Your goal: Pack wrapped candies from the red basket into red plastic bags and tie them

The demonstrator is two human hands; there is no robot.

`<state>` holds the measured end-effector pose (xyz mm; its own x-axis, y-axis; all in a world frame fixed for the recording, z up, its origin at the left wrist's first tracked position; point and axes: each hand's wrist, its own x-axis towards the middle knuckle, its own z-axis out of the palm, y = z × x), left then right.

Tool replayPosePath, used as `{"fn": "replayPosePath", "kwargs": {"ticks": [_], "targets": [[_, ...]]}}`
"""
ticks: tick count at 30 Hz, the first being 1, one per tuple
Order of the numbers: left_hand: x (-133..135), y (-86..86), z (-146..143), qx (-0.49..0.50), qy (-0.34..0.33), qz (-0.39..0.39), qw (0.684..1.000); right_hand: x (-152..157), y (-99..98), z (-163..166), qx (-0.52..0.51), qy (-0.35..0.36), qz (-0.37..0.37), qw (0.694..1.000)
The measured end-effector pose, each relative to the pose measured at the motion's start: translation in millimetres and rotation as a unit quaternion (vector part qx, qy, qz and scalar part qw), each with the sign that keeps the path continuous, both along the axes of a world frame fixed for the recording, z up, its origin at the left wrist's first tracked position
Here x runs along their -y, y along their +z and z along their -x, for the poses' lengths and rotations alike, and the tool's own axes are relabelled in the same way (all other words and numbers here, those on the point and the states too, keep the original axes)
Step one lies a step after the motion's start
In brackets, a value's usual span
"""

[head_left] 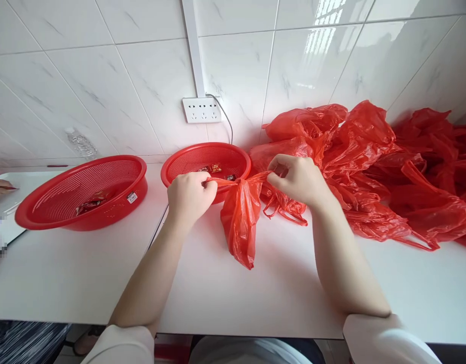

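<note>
Left hand [191,197] and right hand [299,182] each pinch one drawn-out end of a red plastic bag [242,220], thumb against curled fingers, with the two ends stretched sideways between them. The bag hangs from its gathered neck midway between the hands, in front of the smaller red basket [205,146]; whether its lower tip touches the table [278,298] I cannot tell.

The step in hand looks like drawing the neck closed, perhaps tightening a knot, though the crossing is too small to read. The move from here seems to call for an even outward pull, both pinches firm, and not so hard that the thin film tears.

As for room, the table is bare from below the bag to the near edge, between the forearms, so pulling down or toward the body is free. Behind the bag the smaller basket, with a few small packets [216,167] inside, stands close to the tiled wall [149,76]. To the right, a heap of red bags [362,141] limits how far that hand can swing out. To the left, a gap of table separates the left hand from the larger red basket [104,218].
</note>
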<state>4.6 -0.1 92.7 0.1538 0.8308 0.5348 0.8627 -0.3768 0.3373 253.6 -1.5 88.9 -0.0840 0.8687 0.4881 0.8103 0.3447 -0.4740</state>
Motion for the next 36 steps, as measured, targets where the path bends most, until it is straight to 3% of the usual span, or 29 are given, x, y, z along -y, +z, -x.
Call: {"fn": "replayPosePath", "kwargs": {"ticks": [3, 8, 13, 16, 19, 22, 25, 28, 31, 34, 36], "targets": [[-4, -1.3, 1, -0.065, 0.083, 0.059, 0.993, -5, -0.8, -24, 0.032, 0.022, 0.112, 0.993], [-24, -9.0, 13, -0.105, 0.052, 0.161, 0.980, -22, -10.8, -61, -0.023, 0.032, 0.303, 0.952], [-45, -15.8, 22, -0.147, 0.059, 0.295, 0.942, -34, -21.7, -75, -0.052, -0.010, 0.393, 0.918], [-42, -12.7, 25, -0.199, 0.052, 0.324, 0.923, -27, -16.0, -75, 0.054, -0.014, 0.370, 0.927], [-33, -4.3, 30, -0.202, -0.016, 0.374, 0.905, -10, -2.1, -63, 0.108, 0.063, 0.274, 0.953], [-24, 4.3, 32, -0.155, -0.043, 0.348, 0.924, 1, 1.4, -28, 0.091, 0.145, 0.216, 0.961], [-20, 8.6, 29, -0.114, -0.034, 0.299, 0.947, -2, -19.0, 22, 0.134, 0.146, 0.216, 0.956], [-19, 10.3, 30, -0.109, -0.038, 0.315, 0.942, -5, -48.0, 52, 0.249, 0.138, 0.226, 0.931], [-23, 13.6, 41, -0.109, -0.054, 0.354, 0.927, 8, -58.2, 43, 0.289, 0.180, 0.236, 0.910], [-28, 19.0, 59, -0.098, -0.021, 0.382, 0.919, 37, -44.4, 0, 0.227, 0.245, 0.233, 0.913], [-32, 22.2, 71, -0.098, 0.022, 0.384, 0.918, 61, -31.1, -40, 0.158, 0.245, 0.240, 0.926]]}}
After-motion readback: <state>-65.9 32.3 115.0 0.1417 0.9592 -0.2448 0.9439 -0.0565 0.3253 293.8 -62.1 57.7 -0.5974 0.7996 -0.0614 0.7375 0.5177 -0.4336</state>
